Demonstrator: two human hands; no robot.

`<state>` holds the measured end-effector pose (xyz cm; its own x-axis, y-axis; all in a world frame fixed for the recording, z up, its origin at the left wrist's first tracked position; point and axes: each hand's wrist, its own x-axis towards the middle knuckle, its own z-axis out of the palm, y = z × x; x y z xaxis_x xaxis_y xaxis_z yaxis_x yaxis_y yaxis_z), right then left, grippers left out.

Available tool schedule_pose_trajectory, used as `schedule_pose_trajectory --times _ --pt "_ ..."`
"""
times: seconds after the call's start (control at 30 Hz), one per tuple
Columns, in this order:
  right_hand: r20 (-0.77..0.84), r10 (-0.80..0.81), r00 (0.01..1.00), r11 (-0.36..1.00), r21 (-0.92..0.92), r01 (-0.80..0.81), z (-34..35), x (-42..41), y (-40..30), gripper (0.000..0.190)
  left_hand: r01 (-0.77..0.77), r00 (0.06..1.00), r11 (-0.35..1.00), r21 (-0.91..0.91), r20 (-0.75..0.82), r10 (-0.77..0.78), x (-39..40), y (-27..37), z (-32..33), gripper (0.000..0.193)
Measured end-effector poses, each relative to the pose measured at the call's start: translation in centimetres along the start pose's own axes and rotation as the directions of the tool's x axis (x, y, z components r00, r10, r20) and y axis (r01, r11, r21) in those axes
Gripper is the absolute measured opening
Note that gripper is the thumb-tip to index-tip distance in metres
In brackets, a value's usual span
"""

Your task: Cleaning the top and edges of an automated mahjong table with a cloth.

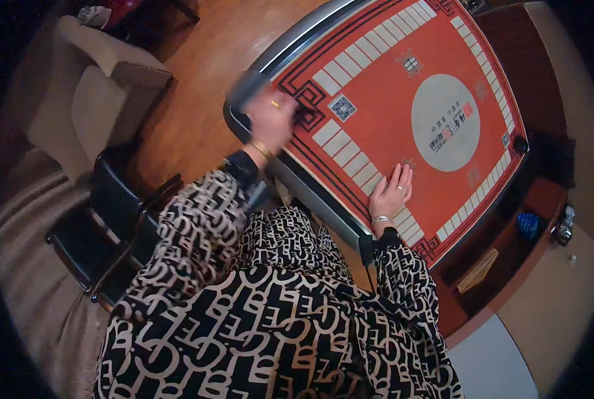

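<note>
A mahjong table with a red patterned mat (376,114) and a pale round centre (445,123) fills the upper right. Face-down mahjong tiles lie in rows along its sides, one being the near row (347,155). My left hand (271,117), blurred, with a gold ring and bracelet, is at the table's left corner. A blurred dark grey patch (249,90) is beside it; whether the hand holds anything cannot be told. My right hand (391,192), with a ring and silver bracelet, lies palm down across the near row, fingers extended over the mat, partly hiding some tiles.
Black chairs (114,199) and a beige armchair (97,99) stand at the left on a wooden floor (197,75). Right of the mahjong table, a reddish-brown wooden surface (536,199) bears a blue object (528,225) and a bundle of thin sticks (478,271).
</note>
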<state>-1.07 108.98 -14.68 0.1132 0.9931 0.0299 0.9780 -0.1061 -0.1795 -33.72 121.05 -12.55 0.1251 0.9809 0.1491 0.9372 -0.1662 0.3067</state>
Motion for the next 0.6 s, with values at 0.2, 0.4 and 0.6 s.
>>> schedule_pose_trajectory --times 0.2,0.4,0.6 --pt "-0.016 0.001 1.0 1.0 -0.002 -0.001 0.0 0.2 -0.3 0.055 0.281 0.95 0.951 0.128 -0.176 -0.257 4.9 -1.7 0.3 0.017" --pt "-0.027 -0.003 1.0 1.0 0.003 0.003 0.3 0.0 -0.3 0.055 -0.069 0.995 0.89 -0.45 0.027 0.091 1.3 14.0 3.2 0.044" --pt "-0.024 0.003 1.0 1.0 0.018 -0.003 0.3 -0.2 -0.3 0.054 -0.485 0.831 0.851 -0.201 0.198 0.52 0.1 10.8 3.3 0.048"
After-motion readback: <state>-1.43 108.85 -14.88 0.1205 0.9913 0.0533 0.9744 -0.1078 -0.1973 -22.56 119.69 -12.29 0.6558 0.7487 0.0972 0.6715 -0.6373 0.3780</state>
